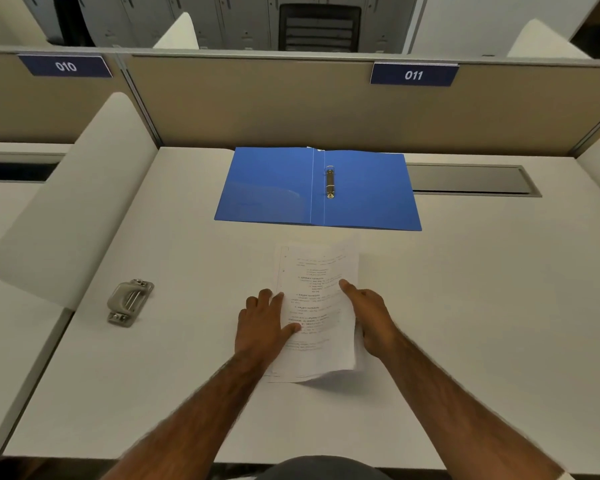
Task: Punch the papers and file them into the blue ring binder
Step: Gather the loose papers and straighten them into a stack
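Note:
A thin stack of printed papers (317, 306) lies on the white desk in front of me, its right side lifted slightly. My left hand (262, 323) rests flat on the stack's left edge, thumb on the print. My right hand (369, 313) grips the right edge, thumb on top and fingers under the sheets. The blue ring binder (274, 188) lies open and flat beyond the papers, its metal ring mechanism (330, 181) upright along the spine. A grey hole punch (129, 301) sits on the desk to the left, apart from both hands.
A curved white divider panel (77, 202) rises at the desk's left side. A beige partition (257, 105) with number plates 010 and 011 closes the back. A grey cable tray lid (471, 180) lies right of the binder.

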`<action>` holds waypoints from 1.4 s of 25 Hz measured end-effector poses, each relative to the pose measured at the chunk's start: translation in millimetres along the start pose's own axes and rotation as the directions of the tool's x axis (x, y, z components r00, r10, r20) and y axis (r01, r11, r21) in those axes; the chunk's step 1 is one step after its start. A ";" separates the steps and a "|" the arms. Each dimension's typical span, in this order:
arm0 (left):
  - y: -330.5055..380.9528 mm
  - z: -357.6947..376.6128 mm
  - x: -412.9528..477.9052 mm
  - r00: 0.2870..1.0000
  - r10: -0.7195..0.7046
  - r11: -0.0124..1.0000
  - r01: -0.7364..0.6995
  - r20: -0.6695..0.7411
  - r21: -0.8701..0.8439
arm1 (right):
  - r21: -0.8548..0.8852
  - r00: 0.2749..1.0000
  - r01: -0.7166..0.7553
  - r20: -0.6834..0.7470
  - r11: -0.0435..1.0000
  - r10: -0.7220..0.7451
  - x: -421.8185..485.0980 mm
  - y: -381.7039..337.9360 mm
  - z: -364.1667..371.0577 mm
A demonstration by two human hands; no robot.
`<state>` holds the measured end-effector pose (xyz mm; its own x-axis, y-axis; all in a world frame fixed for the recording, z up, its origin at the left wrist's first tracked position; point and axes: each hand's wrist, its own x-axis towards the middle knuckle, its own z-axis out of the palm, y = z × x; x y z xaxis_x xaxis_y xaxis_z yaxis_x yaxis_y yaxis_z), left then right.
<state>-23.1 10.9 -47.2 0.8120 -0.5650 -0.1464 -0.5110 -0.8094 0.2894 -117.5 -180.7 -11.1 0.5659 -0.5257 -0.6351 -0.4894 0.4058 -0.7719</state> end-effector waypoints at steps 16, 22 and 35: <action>29.5 -112.5 19.2 0.981 0.125 0.121 0.131 0.146 -0.984 | 0.083 0.879 0.344 0.322 0.935 -0.352 -44.4 -66.7 -45.8; 55.0 -140.0 10.9 0.995 0.076 0.225 -0.080 -0.065 -0.971 | 0.067 0.812 0.555 0.175 0.829 -0.557 -61.5 -86.4 -46.2; 66.6 -133.7 -2.3 0.994 -0.024 0.317 -0.097 -0.110 -0.943 | 0.073 0.760 0.639 0.095 0.766 -0.643 -68.6 -80.1 -51.0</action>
<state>-21.4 -20.3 98.9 0.8499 -0.5247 -0.0481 0.0250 -0.0511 0.9984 -151.0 -215.3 95.7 0.8076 -0.5897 0.0114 0.0352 0.0290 -0.9990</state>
